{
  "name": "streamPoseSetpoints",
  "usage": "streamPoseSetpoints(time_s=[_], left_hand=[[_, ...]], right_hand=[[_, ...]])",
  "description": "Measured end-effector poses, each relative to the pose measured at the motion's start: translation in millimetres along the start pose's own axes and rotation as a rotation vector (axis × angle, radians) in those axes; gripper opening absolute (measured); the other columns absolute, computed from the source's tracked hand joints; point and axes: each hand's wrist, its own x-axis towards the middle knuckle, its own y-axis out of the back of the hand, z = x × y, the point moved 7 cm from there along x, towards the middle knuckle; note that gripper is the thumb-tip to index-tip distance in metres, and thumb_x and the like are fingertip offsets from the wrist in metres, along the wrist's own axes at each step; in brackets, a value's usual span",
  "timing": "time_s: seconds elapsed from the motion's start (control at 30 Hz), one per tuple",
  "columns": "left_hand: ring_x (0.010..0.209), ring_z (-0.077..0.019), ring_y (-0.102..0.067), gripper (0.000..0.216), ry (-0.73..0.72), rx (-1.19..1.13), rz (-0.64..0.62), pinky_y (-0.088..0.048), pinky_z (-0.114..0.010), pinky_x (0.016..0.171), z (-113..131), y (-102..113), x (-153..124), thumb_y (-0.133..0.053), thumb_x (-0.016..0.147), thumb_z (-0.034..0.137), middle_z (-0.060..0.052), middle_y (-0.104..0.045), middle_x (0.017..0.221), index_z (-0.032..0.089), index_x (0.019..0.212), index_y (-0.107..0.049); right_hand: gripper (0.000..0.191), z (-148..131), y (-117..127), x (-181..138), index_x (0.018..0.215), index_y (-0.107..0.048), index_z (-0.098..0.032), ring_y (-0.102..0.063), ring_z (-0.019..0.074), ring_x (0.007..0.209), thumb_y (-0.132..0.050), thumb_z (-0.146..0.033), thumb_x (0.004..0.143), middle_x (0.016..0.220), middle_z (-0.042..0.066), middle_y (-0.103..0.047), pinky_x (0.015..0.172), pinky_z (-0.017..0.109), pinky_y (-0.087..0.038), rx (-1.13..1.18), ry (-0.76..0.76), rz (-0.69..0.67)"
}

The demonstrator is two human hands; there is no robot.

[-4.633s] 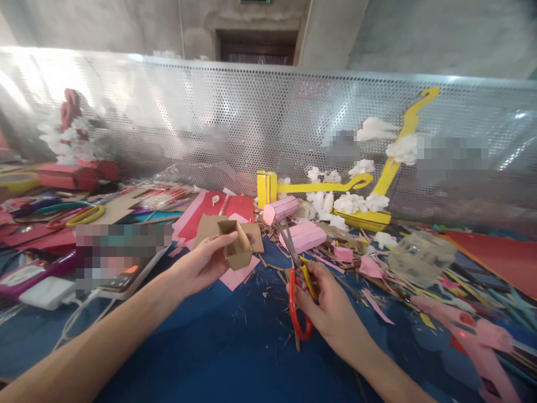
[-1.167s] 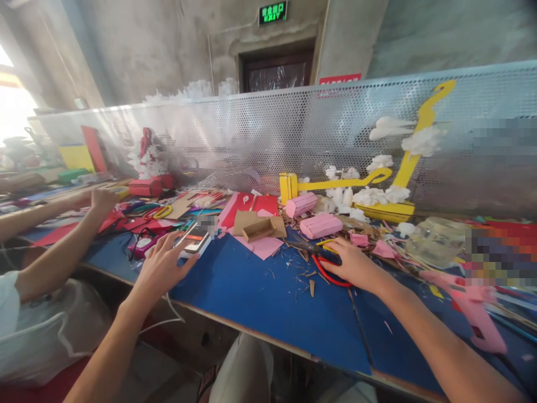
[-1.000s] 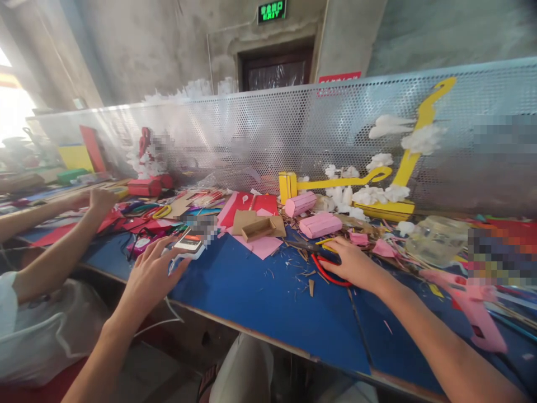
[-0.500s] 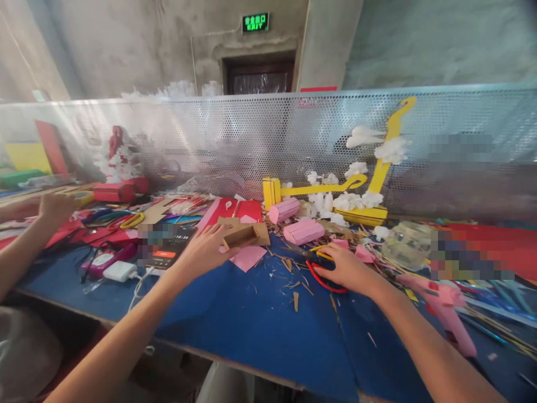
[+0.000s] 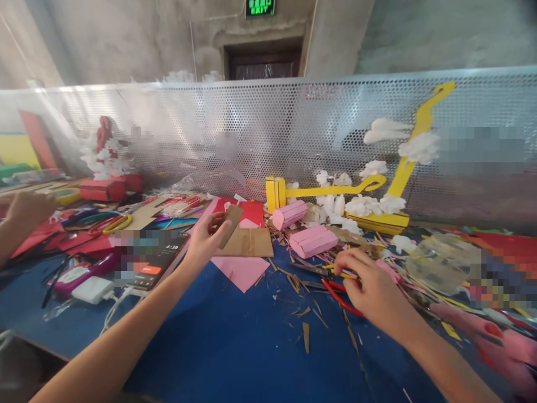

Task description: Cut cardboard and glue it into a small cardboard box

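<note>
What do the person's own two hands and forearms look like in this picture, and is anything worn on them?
The left hand and right hand are bare, without gloves. The left forearm and right forearm are uncovered too: no sleeve, watch or bracelet shows. Fingernail details are too blurred to tell.

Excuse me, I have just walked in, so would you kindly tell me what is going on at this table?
At a blue table strewn with scraps, a person's left hand holds a small cardboard piece at the left side of a flat cardboard sheet. Their right hand is at the handles of the scissors; whether it grips them is unclear. Two pink blocks lie beyond the scissors, and another person's hand shows at the far left.
</note>
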Motion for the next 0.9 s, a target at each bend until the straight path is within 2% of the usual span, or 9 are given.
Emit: streamPoseSetpoints(time_s=[0.13, 0.27, 0.33, 0.43, 0.6, 0.7, 0.77, 0.8, 0.9], left_hand=[[0.100, -0.0275, -0.071, 0.047, -0.010, 0.045, -0.078, -0.056, -0.037, 0.079, -2.7, -9.2, -8.1, -0.067, 0.086, 0.047, -0.015, -0.073, 0.116, 0.015, 0.120, -0.065], [0.105, -0.0275, -0.070, 0.046, -0.205, 0.271, -0.329, -0.056, -0.042, 0.087, 8.0, -33.4, -32.3, -0.068, 0.088, 0.045, -0.011, -0.072, 0.122, 0.024, 0.129, -0.062], [0.107, -0.0284, -0.069, 0.041, -0.297, 0.428, -0.406, -0.055, -0.044, 0.091, 11.1, -39.5, -40.8, -0.070, 0.087, 0.042, -0.009, -0.073, 0.120, 0.026, 0.124, -0.065], [0.107, -0.0279, -0.069, 0.030, -0.397, 0.555, -0.411, -0.053, -0.044, 0.094, 14.0, -36.5, -41.4, -0.066, 0.090, 0.037, -0.007, -0.074, 0.114, 0.025, 0.117, -0.068], [0.107, -0.0244, -0.069, 0.031, -0.282, 0.664, -0.265, -0.053, -0.039, 0.090, 2.6, -23.5, -13.7, -0.039, 0.103, 0.031, -0.008, -0.074, 0.115, 0.023, 0.113, -0.068], [0.114, -0.0269, -0.068, 0.029, -0.251, 0.744, -0.376, -0.052, -0.040, 0.096, -9.2, -41.9, 7.7, -0.045, 0.097, 0.023, -0.009, -0.074, 0.119, 0.023, 0.112, -0.071], [0.121, -0.0316, -0.064, 0.024, -0.254, 0.800, -0.500, -0.047, -0.045, 0.104, -16.7, -60.4, 22.0, -0.061, 0.090, 0.031, -0.009, -0.074, 0.122, 0.025, 0.109, -0.074], [0.123, -0.0355, -0.062, 0.030, -0.245, 0.831, -0.550, -0.046, -0.049, 0.105, -20.3, -68.3, 29.4, -0.068, 0.085, 0.039, -0.011, -0.073, 0.124, 0.025, 0.111, -0.074], [0.128, -0.0439, -0.057, 0.078, -0.188, 0.921, -0.666, -0.045, -0.057, 0.104, -29.1, -84.1, 49.3, -0.082, 0.066, 0.059, -0.017, -0.066, 0.137, 0.023, 0.132, -0.064]], right_hand=[[0.022, -39.9, 4.7, -4.6, 0.064, -0.042, -0.023, -0.060, 0.0219, 0.083, -0.043, -0.001, 0.066, 0.089, 0.006, -0.060, 0.070, 0.034, -0.046, 0.195, 0.116, 0.071], [0.021, -66.7, 3.0, -11.5, 0.059, -0.038, -0.020, -0.053, 0.0173, 0.071, -0.040, 0.000, 0.059, 0.077, 0.002, -0.053, 0.064, 0.031, -0.039, 0.316, 0.217, 0.078], [0.022, -72.4, -1.0, -13.8, 0.060, -0.036, -0.020, -0.051, 0.0161, 0.069, -0.040, 0.001, 0.061, 0.075, 0.001, -0.051, 0.061, 0.029, -0.037, 0.361, 0.212, 0.055], [0.024, -75.0, -9.4, -16.2, 0.067, -0.041, -0.022, -0.053, 0.0161, 0.071, -0.043, 0.002, 0.073, 0.080, 0.001, -0.053, 0.061, 0.029, -0.040, 0.408, 0.168, 0.021], [0.017, -84.7, -21.6, -19.3, 0.098, -0.056, -0.023, -0.059, 0.0203, 0.089, -0.047, -0.008, 0.097, 0.095, 0.004, -0.060, 0.079, 0.033, -0.049, 0.341, 0.191, 0.004], [0.018, -91.6, -25.3, -21.3, 0.104, -0.057, -0.024, -0.060, 0.0211, 0.093, -0.047, -0.010, 0.099, 0.098, 0.005, -0.062, 0.082, 0.033, -0.049, 0.310, 0.244, 0.004], [0.017, -92.7, -27.1, -22.3, 0.104, -0.058, -0.024, -0.060, 0.0220, 0.095, -0.048, -0.011, 0.099, 0.099, 0.006, -0.063, 0.085, 0.034, -0.049, 0.284, 0.269, -0.005], [0.017, -91.8, -27.6, -22.5, 0.105, -0.058, -0.024, -0.060, 0.0225, 0.096, -0.049, -0.011, 0.099, 0.100, 0.006, -0.064, 0.086, 0.035, -0.049, 0.270, 0.278, -0.010], [0.016, -84.7, -25.8, -20.6, 0.105, -0.059, -0.024, -0.061, 0.0231, 0.098, -0.050, -0.013, 0.099, 0.100, 0.006, -0.064, 0.088, 0.036, -0.049, 0.242, 0.281, -0.002]])
